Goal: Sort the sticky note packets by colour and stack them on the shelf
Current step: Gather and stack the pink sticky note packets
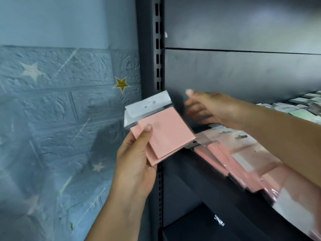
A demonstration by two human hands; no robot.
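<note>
The dark grey metal shelf unit fills the right of the view, with a slotted upright post at its left edge; this post serves as the landmark. Left of the post runs a blue brick-textured wall covering printed with stars.

On the shelf board right of the post lies a row of pink sticky note packets in clear wrappers, overlapping one another and leaning toward the front edge. Farther right of the post, near the back panel, sits a group of pale green packets, blurred and partly cut off by the frame edge.

The left hand is just left of the post, its grip clamped on a small bundle of pink sticky note packets with white header cards, thumb on top and fingers beneath. At least two packets are fanned in it; the exact count cannot be told.

The right hand reaches over the shelf just right of the post, fingers apart and holding nothing, close to the back end of the pink row. Whether it touches the row cannot be told, owing to blur.

Judgement: the step in hand is stacking the pink group. The held bundle matches the shelf row in colour, so sorting of this batch appears done. The next move calls for squaring the bundle, carrying it past the post, and setting it beside the pink row without knocking the leaning packets off the front edge.
</note>
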